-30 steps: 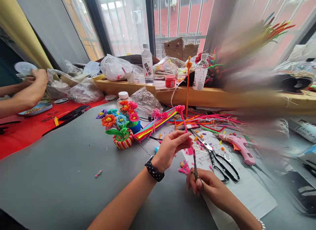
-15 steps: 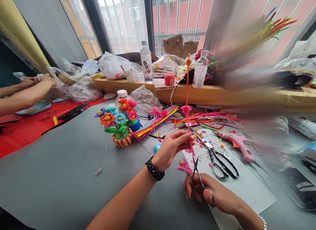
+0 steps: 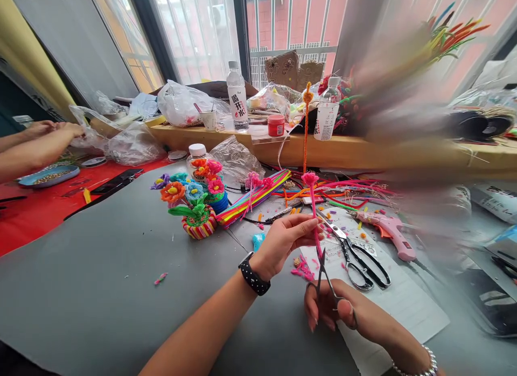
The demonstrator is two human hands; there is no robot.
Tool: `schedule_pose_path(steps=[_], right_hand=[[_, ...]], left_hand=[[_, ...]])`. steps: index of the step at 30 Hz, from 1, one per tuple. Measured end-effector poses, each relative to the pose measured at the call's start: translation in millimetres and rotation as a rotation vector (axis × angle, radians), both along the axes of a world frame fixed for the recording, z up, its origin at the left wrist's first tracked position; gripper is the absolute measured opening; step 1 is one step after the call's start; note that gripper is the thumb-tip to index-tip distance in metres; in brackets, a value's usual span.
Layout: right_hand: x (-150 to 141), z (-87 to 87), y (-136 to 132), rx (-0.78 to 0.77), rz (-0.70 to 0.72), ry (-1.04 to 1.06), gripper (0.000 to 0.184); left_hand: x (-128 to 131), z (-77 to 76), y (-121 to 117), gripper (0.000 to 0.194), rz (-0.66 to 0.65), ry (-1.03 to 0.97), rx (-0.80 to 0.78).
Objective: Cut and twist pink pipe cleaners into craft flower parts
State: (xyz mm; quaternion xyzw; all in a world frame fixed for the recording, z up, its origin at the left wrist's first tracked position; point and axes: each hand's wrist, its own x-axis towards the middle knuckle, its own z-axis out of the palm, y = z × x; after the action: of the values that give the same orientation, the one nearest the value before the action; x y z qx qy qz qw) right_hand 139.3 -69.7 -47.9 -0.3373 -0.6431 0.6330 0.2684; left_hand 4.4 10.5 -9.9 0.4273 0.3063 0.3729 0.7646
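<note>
A pink pipe-cleaner flower (image 3: 310, 179) stands upright on a fuzzy pink stem, pinched between the thumb and fingers of my left hand (image 3: 291, 235). My right hand (image 3: 332, 306) has its thumb and fingers in the handles of small scissors (image 3: 322, 274), whose narrow blades point up at the lower end of the stem. Whether the tips touch the stem I cannot tell. Pink fuzz clippings (image 3: 302, 268) lie on the grey table beside the blades. Black-handled large scissors (image 3: 350, 252) rest on white paper (image 3: 407, 303) to the right.
A pink glue gun (image 3: 390, 230) lies at right. Pipe-cleaner flowers in a striped pot (image 3: 200, 225) stand at left, near bundled coloured pipe cleaners (image 3: 258, 195). Water bottles (image 3: 238, 98) line the wooden ledge (image 3: 202, 139). Another person's hands (image 3: 52, 133) work at far left. A blur covers the upper right.
The flower has tilted slightly right at its head. My right hand and the small scissors have shifted a little up and right, closer to the stem's lower end.
</note>
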Motion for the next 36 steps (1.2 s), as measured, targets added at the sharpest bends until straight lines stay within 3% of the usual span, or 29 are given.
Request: schedule_pose_path(steps=[20,36], right_hand=[[1.7,-2.3,1.0,0.039,0.013,-0.022,0.068],[-0.7,-7.4,1.3,-0.028,-0.045,0.076,0.060]], left_hand=[[1.5,-1.1,0.2,0.024,-0.003,-0.008,-0.022],[0.4,-2.2,0.8,0.019,-0.003,-0.010,0.005]])
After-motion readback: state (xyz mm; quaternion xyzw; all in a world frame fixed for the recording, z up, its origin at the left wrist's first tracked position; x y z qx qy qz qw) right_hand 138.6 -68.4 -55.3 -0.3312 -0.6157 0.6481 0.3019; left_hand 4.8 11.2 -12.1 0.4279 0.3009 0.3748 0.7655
